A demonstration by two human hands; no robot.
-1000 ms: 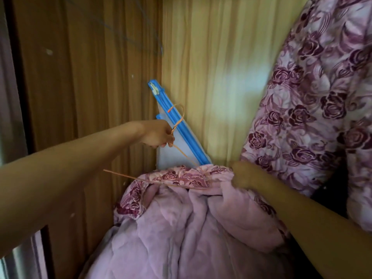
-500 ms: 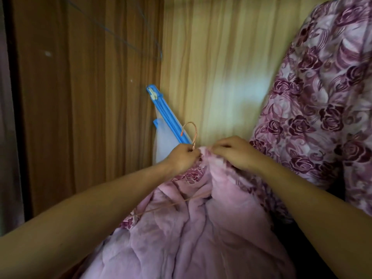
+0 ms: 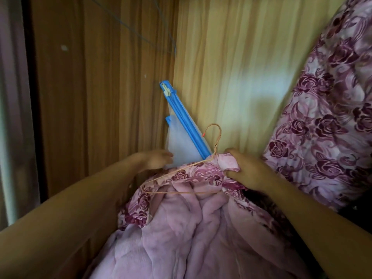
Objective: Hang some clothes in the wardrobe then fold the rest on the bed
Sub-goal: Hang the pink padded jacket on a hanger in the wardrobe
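A pink quilted garment point(image 3: 193, 234) with a purple rose-print outer side sits low in the middle, inside the wardrobe. A thin orange wire hanger point(image 3: 211, 137) lies partly in its neck, hook pointing up. My right hand point(image 3: 247, 170) grips the garment's collar edge at the right of the hanger. My left hand point(image 3: 159, 159) is off the hanger, to the left of the collar and in front of the bag, its fingers loosely bent with nothing in them.
A second rose-print garment point(image 3: 330, 109) hangs at the right. A clear bag with a blue zip strip point(image 3: 185, 119) leans in the wardrobe's back corner. Wooden wardrobe walls point(image 3: 231, 63) close in behind and to the left.
My left hand has let go of the hanger's neck and moved left. The hanger now sits further inside the collar, and my right hand has shifted right along the collar.
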